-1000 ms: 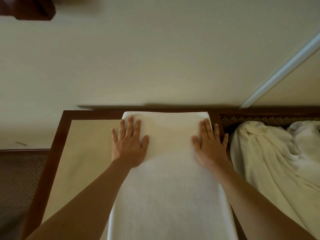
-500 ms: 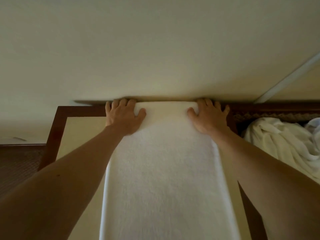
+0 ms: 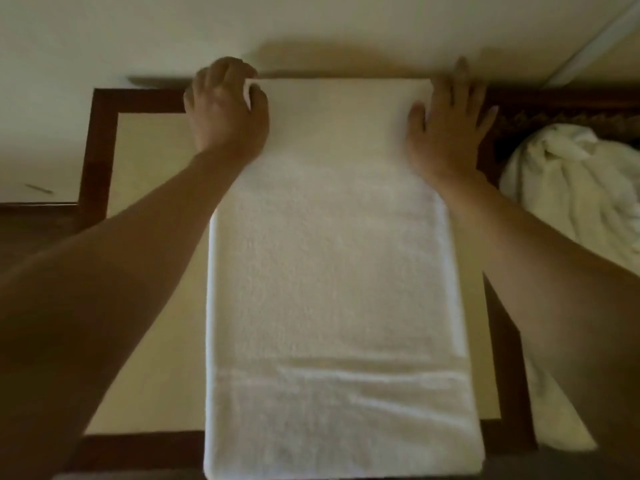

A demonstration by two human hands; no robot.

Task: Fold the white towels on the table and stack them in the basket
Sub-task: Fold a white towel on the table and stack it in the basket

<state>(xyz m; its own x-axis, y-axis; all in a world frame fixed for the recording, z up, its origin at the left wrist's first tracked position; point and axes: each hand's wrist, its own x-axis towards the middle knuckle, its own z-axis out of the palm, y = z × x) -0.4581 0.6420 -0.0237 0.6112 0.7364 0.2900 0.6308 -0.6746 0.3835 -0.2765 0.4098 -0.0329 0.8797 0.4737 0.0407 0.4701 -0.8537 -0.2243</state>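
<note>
Towel [image 3: 332, 271] corner in left hand [image 3: 225, 112] grip

No legible text

No writing, label, brand, number or sign can be read on any surface shown.
</note>
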